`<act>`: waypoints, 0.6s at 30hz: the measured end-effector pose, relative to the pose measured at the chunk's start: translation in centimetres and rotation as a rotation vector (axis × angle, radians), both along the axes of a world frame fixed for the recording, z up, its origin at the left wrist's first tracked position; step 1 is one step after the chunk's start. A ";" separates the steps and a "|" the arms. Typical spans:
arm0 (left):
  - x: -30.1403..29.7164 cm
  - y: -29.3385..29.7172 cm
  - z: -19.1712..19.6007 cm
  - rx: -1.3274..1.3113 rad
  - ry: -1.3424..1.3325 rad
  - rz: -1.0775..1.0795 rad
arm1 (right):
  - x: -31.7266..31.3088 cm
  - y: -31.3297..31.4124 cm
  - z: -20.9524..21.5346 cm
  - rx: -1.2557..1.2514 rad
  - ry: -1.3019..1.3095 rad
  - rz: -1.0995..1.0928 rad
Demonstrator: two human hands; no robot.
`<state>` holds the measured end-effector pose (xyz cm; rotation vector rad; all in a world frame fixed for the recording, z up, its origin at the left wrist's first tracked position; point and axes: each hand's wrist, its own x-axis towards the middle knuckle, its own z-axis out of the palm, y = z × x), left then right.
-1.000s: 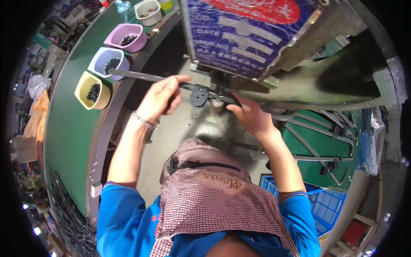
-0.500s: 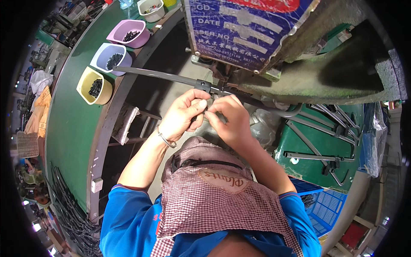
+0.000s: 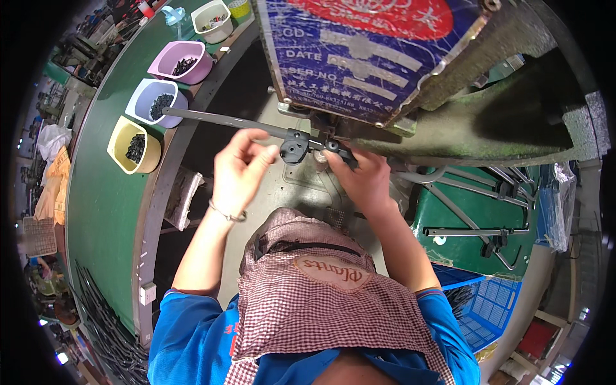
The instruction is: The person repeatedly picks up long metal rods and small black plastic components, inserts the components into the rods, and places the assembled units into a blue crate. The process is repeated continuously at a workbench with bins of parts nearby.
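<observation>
— Head view, centre: long dark grey metal rod, slim and straight, with a black moulded bracket near its inner end, rounded and pierced with small holes. Lying level across the gap, outer tip reaching the lilac bowl, inner end under the machine's blue plate.

— And the hands?

— Right hand closed over the rod's inner end just right of the bracket, fingers curled on top, knuckles up. Left hand half open just below the rod, fingers loosely bent, thumb and forefinger apart, tips close to the bracket; holding nothing, contact hard to tell. Thin bracelet at that wrist.

— Materials round about?

— Blue plate scuffed and riveted, red patch on top, set on a worn greenish machine body. Green bench top, smooth, curved at the edge. On it three plastic bowls in a row: pink bowl, lilac, yellow bowl, each with small black parts inside. Further up, a white tub.

— Right side?

— More grey rods lying on a green surface, a blue plastic crate below. Checked red-and-white apron over blue sleeves, lower edge.
</observation>
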<state>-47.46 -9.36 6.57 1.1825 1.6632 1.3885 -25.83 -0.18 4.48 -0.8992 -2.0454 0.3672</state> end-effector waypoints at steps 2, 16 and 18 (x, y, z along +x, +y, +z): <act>-2.2 0.5 0.4 -0.127 0.388 0.075 | -0.6 0.8 0.2 0.008 -0.054 0.032; -7.6 3.3 -2.0 -0.204 0.233 -0.151 | -1.2 0.5 -1.0 -0.174 -0.116 -0.118; -7.8 3.3 -2.4 -0.184 0.231 -0.162 | -1.8 0.1 -0.9 -0.151 -0.079 -0.133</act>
